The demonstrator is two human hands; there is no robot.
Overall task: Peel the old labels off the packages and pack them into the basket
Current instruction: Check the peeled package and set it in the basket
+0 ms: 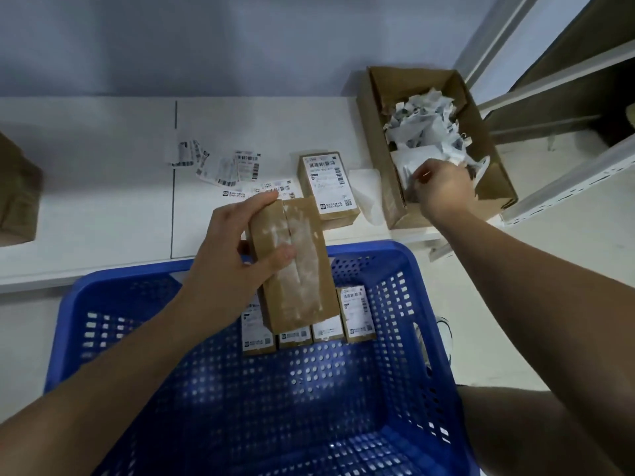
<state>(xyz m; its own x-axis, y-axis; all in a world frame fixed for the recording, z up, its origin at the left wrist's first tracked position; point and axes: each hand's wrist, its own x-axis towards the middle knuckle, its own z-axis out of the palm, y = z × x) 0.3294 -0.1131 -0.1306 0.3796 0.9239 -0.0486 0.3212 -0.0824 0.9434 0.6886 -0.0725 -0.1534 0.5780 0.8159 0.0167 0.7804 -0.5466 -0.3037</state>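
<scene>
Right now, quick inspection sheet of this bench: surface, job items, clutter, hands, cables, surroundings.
Surface: white table, seam line down it.
Job's things: blue basket with four labelled packages in a row; one labelled package on table.
Clutter: loose labels on table; cardboard box of crumpled peeled labels.
Grippers: left hand holds a peeled brown package over basket; right hand at the cardboard box, contents unclear.
Cables: nothing seen.
Surroundings: metal shelving right; another box left.
</scene>
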